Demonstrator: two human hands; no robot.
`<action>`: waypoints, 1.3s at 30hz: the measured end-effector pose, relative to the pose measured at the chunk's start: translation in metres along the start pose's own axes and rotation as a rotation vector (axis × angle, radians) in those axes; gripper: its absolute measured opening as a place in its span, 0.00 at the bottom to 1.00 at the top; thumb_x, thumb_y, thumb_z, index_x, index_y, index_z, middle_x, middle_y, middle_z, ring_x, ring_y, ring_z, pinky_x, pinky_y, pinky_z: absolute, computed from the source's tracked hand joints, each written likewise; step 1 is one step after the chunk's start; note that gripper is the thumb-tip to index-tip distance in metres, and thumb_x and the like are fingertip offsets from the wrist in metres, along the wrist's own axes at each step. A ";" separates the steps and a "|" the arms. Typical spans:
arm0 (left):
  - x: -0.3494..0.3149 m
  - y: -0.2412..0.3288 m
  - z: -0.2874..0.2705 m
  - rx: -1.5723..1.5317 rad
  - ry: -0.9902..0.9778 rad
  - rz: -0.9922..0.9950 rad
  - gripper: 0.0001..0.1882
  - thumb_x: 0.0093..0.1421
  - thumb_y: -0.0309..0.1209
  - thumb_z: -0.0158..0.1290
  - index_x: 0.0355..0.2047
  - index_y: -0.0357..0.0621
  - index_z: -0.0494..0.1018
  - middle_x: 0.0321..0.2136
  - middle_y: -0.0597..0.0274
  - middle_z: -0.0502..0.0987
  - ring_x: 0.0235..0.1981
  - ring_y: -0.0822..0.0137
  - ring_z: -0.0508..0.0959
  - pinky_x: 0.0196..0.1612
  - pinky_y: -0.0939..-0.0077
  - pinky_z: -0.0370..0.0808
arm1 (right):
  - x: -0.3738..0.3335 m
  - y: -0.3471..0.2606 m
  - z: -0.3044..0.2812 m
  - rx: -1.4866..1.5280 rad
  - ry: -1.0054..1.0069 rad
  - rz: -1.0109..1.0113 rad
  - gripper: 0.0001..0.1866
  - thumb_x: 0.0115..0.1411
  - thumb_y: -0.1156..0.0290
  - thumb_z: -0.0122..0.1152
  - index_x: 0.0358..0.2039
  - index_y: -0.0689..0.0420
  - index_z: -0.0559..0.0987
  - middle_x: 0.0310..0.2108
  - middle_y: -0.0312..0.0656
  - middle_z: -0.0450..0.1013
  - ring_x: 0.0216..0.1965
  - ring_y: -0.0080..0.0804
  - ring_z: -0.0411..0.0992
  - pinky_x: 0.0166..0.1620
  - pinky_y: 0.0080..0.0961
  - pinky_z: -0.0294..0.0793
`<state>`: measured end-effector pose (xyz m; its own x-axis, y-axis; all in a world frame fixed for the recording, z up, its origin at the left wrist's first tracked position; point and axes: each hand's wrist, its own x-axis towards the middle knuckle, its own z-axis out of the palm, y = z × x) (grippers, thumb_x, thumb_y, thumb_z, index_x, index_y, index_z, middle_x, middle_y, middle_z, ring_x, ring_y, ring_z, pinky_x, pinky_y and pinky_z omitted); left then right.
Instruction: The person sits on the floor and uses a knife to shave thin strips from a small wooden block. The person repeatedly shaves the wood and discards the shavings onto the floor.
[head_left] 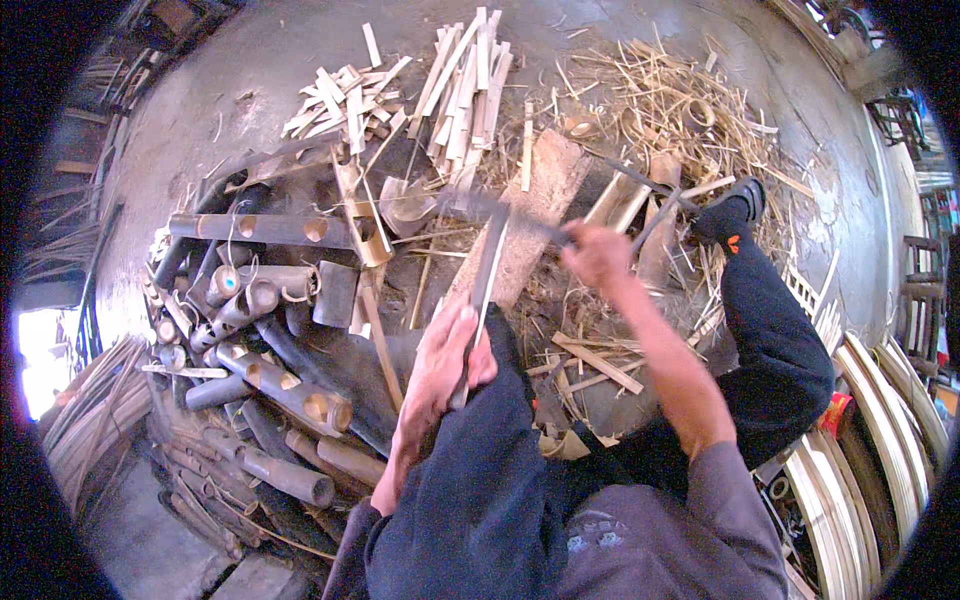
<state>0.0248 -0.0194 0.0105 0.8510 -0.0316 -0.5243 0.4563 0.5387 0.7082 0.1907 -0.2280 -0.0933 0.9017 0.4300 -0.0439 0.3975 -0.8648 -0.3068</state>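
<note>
The left hand (pixel 445 350) is clenching its grip around a thin bamboo strip (pixel 487 270), which is running up and away from it over the wooden block (pixel 535 215). The right hand (pixel 598 255) is grasping a blade (pixel 480 205) that is reaching leftward across the strip's far end. Bamboo tubes (pixel 270 385) are lying piled left of the left grip.

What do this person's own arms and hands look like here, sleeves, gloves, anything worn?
Both hands, the left hand and the right hand, are bare, with no gloves. The forearms are bare too; grey sleeves are pushed up toward the elbows. No watch or rings can be made out.
</note>
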 end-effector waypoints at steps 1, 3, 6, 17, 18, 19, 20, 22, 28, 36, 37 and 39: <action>-0.020 0.000 -0.007 -0.019 -0.054 -0.011 0.21 0.70 0.35 0.36 0.61 0.41 0.56 0.11 0.68 0.59 0.08 0.75 0.60 0.15 0.78 0.62 | 0.010 0.023 -0.013 0.041 -0.026 0.178 0.15 0.52 0.58 0.58 0.30 0.58 0.79 0.23 0.50 0.75 0.29 0.49 0.75 0.33 0.43 0.74; -0.032 -0.004 -0.018 -0.017 -0.094 -0.006 0.24 0.70 0.33 0.37 0.64 0.43 0.51 0.09 0.69 0.57 0.07 0.76 0.58 0.13 0.80 0.60 | 0.017 0.075 -0.023 0.002 0.114 0.341 0.17 0.55 0.57 0.54 0.28 0.60 0.80 0.24 0.52 0.75 0.28 0.49 0.76 0.33 0.43 0.74; 0.015 -0.023 -0.036 -0.291 -0.097 -0.052 0.23 0.67 0.29 0.40 0.61 0.43 0.53 0.16 0.66 0.66 0.08 0.77 0.61 0.14 0.81 0.63 | 0.006 0.045 -0.025 0.049 0.054 0.237 0.20 0.56 0.55 0.55 0.29 0.63 0.80 0.27 0.57 0.75 0.32 0.53 0.76 0.38 0.45 0.75; 0.035 -0.027 -0.005 0.200 0.090 0.005 0.06 0.65 0.28 0.43 0.38 0.39 0.63 0.22 0.66 0.63 0.15 0.77 0.59 0.19 0.78 0.61 | -0.042 -0.066 -0.018 0.182 -0.096 -0.340 0.06 0.50 0.69 0.53 0.28 0.55 0.75 0.25 0.47 0.75 0.29 0.45 0.77 0.31 0.42 0.75; 0.033 -0.028 -0.006 0.165 0.101 -0.027 0.05 0.65 0.27 0.43 0.38 0.38 0.63 0.22 0.66 0.63 0.15 0.77 0.58 0.18 0.79 0.60 | -0.038 -0.067 -0.015 0.172 -0.096 -0.372 0.06 0.52 0.70 0.50 0.27 0.56 0.75 0.25 0.48 0.76 0.29 0.44 0.77 0.30 0.42 0.76; 0.030 -0.026 -0.003 0.094 0.111 -0.063 0.09 0.64 0.26 0.42 0.44 0.38 0.64 0.21 0.67 0.63 0.15 0.79 0.58 0.17 0.80 0.59 | -0.030 -0.060 -0.004 0.181 -0.028 -0.389 0.11 0.46 0.68 0.62 0.31 0.56 0.75 0.24 0.44 0.74 0.28 0.46 0.75 0.31 0.42 0.74; 0.028 -0.022 0.000 0.042 0.097 -0.068 0.11 0.64 0.26 0.43 0.47 0.39 0.63 0.21 0.68 0.63 0.15 0.79 0.58 0.17 0.81 0.59 | -0.024 -0.048 0.004 0.157 -0.012 -0.361 0.11 0.46 0.68 0.61 0.30 0.56 0.75 0.24 0.45 0.74 0.28 0.47 0.75 0.31 0.41 0.74; 0.020 -0.013 0.003 -0.061 0.082 -0.081 0.16 0.64 0.26 0.43 0.53 0.40 0.63 0.21 0.69 0.62 0.15 0.80 0.58 0.17 0.83 0.60 | -0.008 -0.040 0.005 0.119 0.012 -0.309 0.11 0.47 0.67 0.60 0.30 0.58 0.75 0.24 0.45 0.74 0.28 0.47 0.76 0.31 0.41 0.74; -0.013 -0.006 0.001 0.061 -0.016 -0.043 0.23 0.65 0.28 0.42 0.61 0.43 0.57 0.21 0.72 0.61 0.16 0.80 0.60 0.17 0.85 0.59 | 0.032 0.049 0.006 0.051 0.116 0.298 0.14 0.48 0.61 0.58 0.30 0.60 0.78 0.24 0.49 0.76 0.29 0.48 0.77 0.33 0.43 0.77; 0.028 -0.001 0.014 -0.047 0.097 -0.031 0.23 0.65 0.27 0.42 0.61 0.46 0.58 0.24 0.72 0.61 0.16 0.82 0.57 0.17 0.87 0.57 | -0.031 -0.050 0.001 0.177 0.006 -0.326 0.14 0.38 0.68 0.64 0.29 0.54 0.75 0.27 0.43 0.74 0.31 0.46 0.75 0.32 0.38 0.75; 0.026 -0.003 0.009 -0.033 0.054 -0.016 0.23 0.67 0.29 0.43 0.62 0.48 0.57 0.24 0.69 0.62 0.15 0.82 0.55 0.19 0.84 0.58 | -0.028 -0.046 0.002 0.198 0.044 -0.339 0.14 0.37 0.69 0.64 0.28 0.55 0.75 0.26 0.43 0.74 0.31 0.46 0.75 0.32 0.38 0.75; 0.017 0.001 0.010 -0.062 0.047 -0.022 0.24 0.66 0.28 0.43 0.62 0.47 0.57 0.23 0.70 0.62 0.15 0.82 0.56 0.18 0.85 0.58 | -0.016 -0.033 0.011 0.283 0.156 -0.336 0.12 0.40 0.68 0.63 0.28 0.55 0.76 0.26 0.45 0.74 0.30 0.45 0.76 0.32 0.38 0.75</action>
<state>0.0422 -0.0278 0.0075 0.8272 -0.0053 -0.5619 0.4566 0.5891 0.6667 0.1618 -0.2039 -0.0927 0.7542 0.6116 0.2388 0.6295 -0.5702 -0.5279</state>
